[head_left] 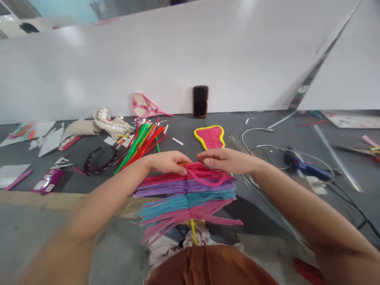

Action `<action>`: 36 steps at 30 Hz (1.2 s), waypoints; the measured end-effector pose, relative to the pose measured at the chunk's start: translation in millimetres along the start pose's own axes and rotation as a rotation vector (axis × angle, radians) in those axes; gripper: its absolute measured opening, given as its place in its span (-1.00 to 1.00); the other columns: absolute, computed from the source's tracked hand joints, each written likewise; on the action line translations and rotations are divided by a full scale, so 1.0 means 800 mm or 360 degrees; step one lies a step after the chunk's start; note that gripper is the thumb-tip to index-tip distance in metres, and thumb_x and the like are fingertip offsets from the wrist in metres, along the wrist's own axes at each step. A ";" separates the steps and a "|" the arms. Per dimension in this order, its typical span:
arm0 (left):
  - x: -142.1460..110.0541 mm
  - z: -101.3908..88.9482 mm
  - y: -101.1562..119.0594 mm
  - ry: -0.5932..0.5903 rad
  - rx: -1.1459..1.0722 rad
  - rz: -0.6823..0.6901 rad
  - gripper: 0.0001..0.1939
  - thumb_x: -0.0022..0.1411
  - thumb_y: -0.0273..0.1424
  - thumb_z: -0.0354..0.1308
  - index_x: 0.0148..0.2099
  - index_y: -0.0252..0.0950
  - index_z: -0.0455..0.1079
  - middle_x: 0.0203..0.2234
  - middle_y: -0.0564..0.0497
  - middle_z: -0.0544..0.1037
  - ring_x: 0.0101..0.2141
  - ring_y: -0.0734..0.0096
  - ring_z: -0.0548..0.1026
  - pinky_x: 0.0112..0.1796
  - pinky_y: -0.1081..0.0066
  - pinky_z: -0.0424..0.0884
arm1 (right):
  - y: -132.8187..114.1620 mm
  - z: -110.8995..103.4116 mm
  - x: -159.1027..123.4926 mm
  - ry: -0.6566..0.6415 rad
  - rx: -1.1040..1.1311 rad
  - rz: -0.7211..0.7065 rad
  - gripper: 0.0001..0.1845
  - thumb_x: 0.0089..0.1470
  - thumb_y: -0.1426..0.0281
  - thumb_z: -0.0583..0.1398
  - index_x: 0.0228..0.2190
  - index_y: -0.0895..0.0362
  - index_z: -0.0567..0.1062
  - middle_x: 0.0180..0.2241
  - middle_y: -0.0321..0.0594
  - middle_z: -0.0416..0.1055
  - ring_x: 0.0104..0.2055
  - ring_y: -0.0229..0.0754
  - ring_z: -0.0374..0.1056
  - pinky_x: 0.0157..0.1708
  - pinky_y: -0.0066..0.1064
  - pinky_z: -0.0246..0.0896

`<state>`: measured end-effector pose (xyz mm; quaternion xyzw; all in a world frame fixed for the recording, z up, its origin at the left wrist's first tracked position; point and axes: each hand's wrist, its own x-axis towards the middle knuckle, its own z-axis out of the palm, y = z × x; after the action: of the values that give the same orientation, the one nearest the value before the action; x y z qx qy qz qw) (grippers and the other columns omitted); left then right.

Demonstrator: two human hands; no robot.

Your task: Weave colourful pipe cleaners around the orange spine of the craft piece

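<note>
In the middle of the view I hold a flat piece woven of pipe cleaners [190, 196] in bands of red, purple, blue and pink, with a yellow stem sticking out below. My left hand [168, 162] grips its top left edge, fingers curled down. My right hand [224, 159] pinches a red pipe cleaner at the top right, which loops loosely over the bands.
A bundle of loose coloured pipe cleaners [139, 144] lies behind on the dark mat. A pink and yellow woven shape [210, 137], a phone [200, 101] leaning on the white wall, a blue glue gun [305, 166], wire hoops [258, 148], a headband [99, 160] and paper scraps surround me.
</note>
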<state>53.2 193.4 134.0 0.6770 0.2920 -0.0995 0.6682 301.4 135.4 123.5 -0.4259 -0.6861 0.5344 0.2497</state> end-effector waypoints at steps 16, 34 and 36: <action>0.023 0.000 0.007 -0.0015 -0.0016 -0.0037 -0.68 0.15 -0.29 0.27 -0.05 -0.30 0.47 -0.26 0.04 0.61 -0.32 0.45 0.51 -0.22 0.45 0.37 | 0.011 0.006 -0.004 0.0099 -0.0396 -0.0031 -0.81 0.08 0.32 0.17 -0.37 0.10 0.59 -0.38 -0.30 0.55 -0.35 -0.25 0.39 -0.32 -0.41 0.22; 0.020 0.005 0.033 0.0101 0.0400 -0.0093 -0.72 0.17 -0.30 0.18 -0.08 -0.28 0.49 -0.28 0.07 0.57 -0.31 0.46 0.47 -0.25 0.50 0.32 | 0.028 0.000 -0.002 -0.0190 0.0416 0.0246 -0.71 -0.03 0.17 0.28 -0.37 0.15 0.50 -0.46 -0.35 0.45 -0.46 -0.33 0.31 -0.44 -0.47 0.20; 0.022 0.004 0.039 0.0096 0.0493 -0.0074 -0.67 0.17 -0.23 0.21 -0.07 -0.29 0.50 -0.28 0.05 0.57 -0.31 0.44 0.46 -0.28 0.51 0.30 | 0.021 0.004 -0.007 -0.0126 0.0266 0.0133 -0.76 0.00 0.22 0.25 -0.37 0.15 0.50 -0.44 -0.33 0.46 -0.43 -0.32 0.32 -0.42 -0.47 0.21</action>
<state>85.0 196.9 150.5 0.7677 0.3087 -0.1385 0.5442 306.9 130.4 107.1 -0.4105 -0.6301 0.6161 0.2344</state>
